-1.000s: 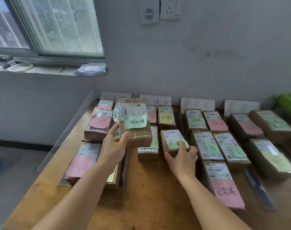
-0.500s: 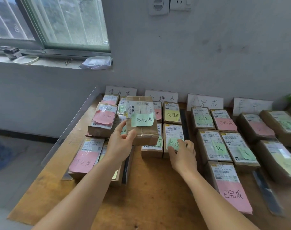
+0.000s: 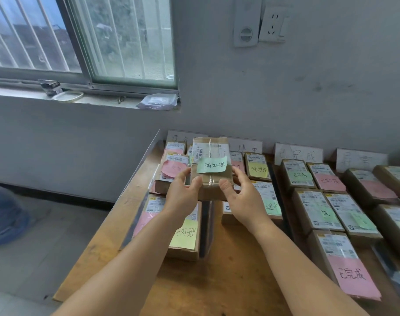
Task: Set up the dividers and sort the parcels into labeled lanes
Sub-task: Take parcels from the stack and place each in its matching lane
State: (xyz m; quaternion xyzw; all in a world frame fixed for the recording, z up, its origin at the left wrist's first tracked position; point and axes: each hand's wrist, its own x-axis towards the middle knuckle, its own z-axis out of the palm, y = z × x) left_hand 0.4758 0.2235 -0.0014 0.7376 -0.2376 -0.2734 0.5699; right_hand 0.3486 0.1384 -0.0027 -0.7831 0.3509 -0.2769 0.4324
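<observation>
The parcel, green note reading 待处理, is lifted above the table's far-left lanes; I pinch its near corners with my left hand and right hand, label up, for checking against the lane cards; sorted parcels fill the lanes around.

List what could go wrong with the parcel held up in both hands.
1. The left hand and right hand grip only the near end of the green-noted parcel, so it could tip.
2. The stacked parcel with a pink note below looks skewed; setting down there may topple it.
</observation>
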